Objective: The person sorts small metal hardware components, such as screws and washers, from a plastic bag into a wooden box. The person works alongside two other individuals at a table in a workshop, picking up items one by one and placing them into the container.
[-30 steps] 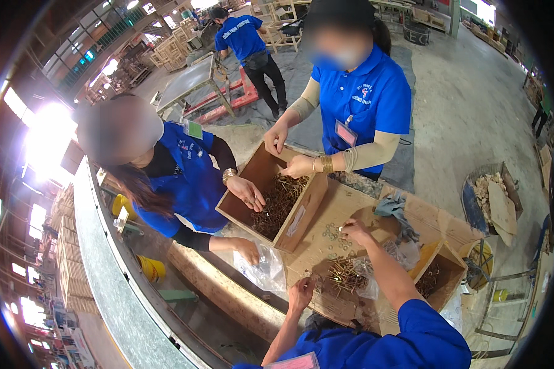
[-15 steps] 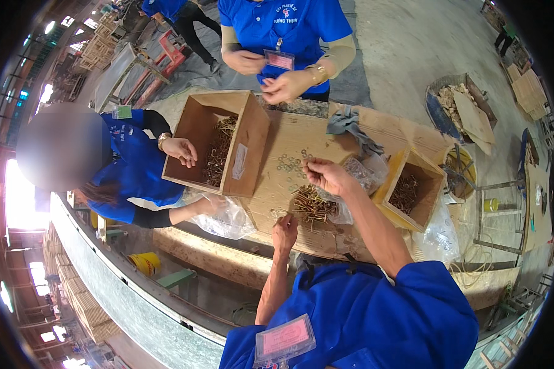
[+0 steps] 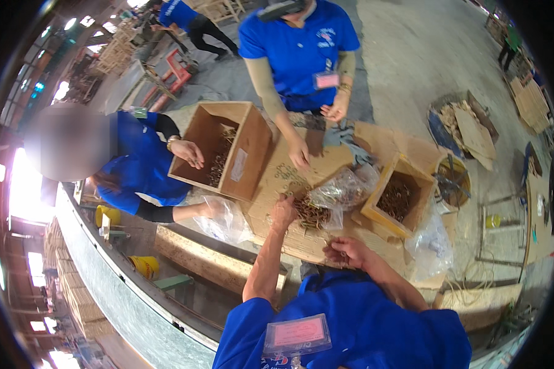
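Here, slim brownish screws (image 3: 312,216) lie heaped; whether left hand (image 3: 283,212) or right hand (image 3: 347,251) pinches any is unclear

Wood scraps (image 3: 466,128) fill a tub (image 3: 439,127) on the concrete floor (image 3: 403,61).

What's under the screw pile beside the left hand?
Cardboard shows around the screw pile, so it probably rests on that. Whatever lies directly beneath is covered; the left hand and clear plastic also hide parts of its edge.
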A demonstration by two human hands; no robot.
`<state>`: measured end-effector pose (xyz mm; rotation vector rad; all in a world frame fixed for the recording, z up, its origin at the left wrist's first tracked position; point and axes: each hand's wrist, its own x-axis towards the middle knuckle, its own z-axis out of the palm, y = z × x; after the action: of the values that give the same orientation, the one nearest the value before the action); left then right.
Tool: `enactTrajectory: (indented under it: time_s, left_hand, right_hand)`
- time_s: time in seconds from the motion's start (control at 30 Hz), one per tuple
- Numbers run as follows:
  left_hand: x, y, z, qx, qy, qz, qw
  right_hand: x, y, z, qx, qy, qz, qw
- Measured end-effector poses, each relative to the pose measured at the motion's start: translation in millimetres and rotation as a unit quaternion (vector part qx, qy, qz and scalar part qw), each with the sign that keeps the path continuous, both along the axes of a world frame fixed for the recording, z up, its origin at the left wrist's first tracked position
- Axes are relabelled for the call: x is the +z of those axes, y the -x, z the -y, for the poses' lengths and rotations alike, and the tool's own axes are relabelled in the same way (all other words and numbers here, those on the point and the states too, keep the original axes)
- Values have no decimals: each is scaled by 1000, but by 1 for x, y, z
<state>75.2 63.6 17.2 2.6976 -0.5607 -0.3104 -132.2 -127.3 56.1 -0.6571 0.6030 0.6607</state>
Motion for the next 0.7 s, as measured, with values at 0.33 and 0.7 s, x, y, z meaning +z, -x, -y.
enactTrajectory:
  time_s: [0.33,0.7]
  left_hand:
    - [35,24,5,151,246,-34,957]
    - [76,135,54,13,408,-39,912]
  right_hand:
    - [-7,-6,13,-23,9,9,1000]
    - [11,-25,14,-47,36,29,998]
